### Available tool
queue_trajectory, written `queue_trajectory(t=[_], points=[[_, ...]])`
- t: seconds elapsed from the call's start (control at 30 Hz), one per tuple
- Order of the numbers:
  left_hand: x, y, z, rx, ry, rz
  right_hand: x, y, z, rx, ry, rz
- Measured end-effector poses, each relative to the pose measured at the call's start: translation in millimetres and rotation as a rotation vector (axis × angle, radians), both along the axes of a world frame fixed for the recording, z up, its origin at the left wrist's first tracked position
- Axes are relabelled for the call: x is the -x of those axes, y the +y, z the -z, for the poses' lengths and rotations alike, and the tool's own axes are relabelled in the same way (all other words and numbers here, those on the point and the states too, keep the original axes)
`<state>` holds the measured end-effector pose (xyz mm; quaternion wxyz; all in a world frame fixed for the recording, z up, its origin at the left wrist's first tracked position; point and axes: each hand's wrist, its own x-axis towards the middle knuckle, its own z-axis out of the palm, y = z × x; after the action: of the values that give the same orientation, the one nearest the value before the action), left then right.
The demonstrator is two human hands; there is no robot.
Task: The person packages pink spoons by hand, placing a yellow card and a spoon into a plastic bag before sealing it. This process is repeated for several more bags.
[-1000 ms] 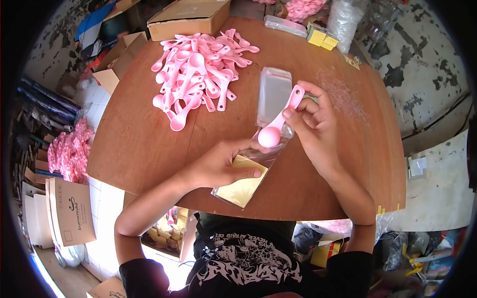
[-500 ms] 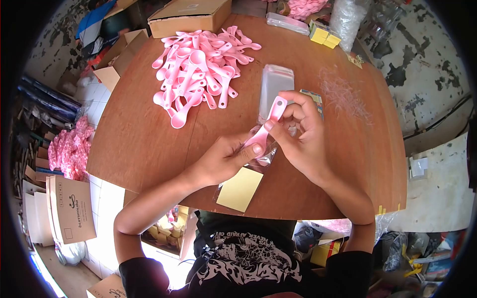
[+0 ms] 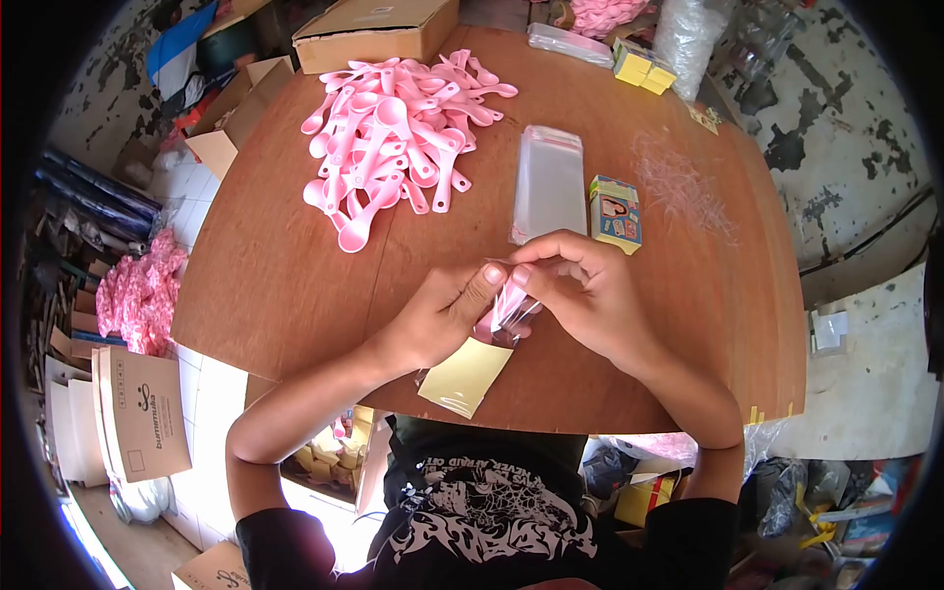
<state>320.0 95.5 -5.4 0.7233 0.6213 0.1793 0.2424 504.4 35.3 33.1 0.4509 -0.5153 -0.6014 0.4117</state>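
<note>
My left hand pinches the upper edge of a clear plastic bag between thumb and fingers. Beside it, my right hand grips the same edge, thumbs almost touching. Inside the bag lie a pink spoon, partly hidden by my hands, and a pale yellow card at the lower end. Beyond my hands is a stack of clear bags, with a small yellow and blue box to its right. A heap of pink spoons lies at the back left.
A cardboard box stands at the back edge of the wooden table. Plastic strips are scattered at the right. Yellow boxes and a packet of bags sit at the back right.
The pink spoon has gone down into the bag. My right hand has moved down from its handle to the bag's edge, uncovering the small box. The card has shifted slightly down and left.
</note>
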Motion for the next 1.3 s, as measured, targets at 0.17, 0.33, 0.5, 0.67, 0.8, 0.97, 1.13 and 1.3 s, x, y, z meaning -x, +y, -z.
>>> queue_trajectory(t=[0.17,0.33,0.5,0.67,0.8,0.97,1.13,1.3], points=[[1.8,3.9,4.3,-0.145,0.042,0.03,-3.9,2.4,3.9,-0.092,0.084,0.044],[0.2,4.6,6.1,-0.511,-0.06,-0.236,-21.4,2.6,-45.6,-0.573,-0.157,0.256],[6.1,7.7,-2.5,-0.442,-0.068,-0.35,-44.0,14.2,-84.6,-0.584,-0.253,0.228],[9.8,14.1,1.8,-0.534,-0.076,-0.427,-32.5,-1.9,-72.9,-0.601,-0.179,0.022],[9.1,9.3,-1.6,-0.238,-0.242,-0.107,-12.6,-17.0,-72.3,-0.17,0.069,0.011],[7.9,0.8,-5.4,-0.055,-0.014,0.099,-10.1,-7.9,-34.7,0.137,0.212,-0.005],[1.4,2.6,8.2,-0.109,0.073,0.001,-9.9,-8.8,-12.9,-0.368,-0.232,0.089],[-2.0,-6.1,1.1,-0.118,0.071,0.004,-5.4,-13.5,-1.5,-0.702,-0.857,0.135]])
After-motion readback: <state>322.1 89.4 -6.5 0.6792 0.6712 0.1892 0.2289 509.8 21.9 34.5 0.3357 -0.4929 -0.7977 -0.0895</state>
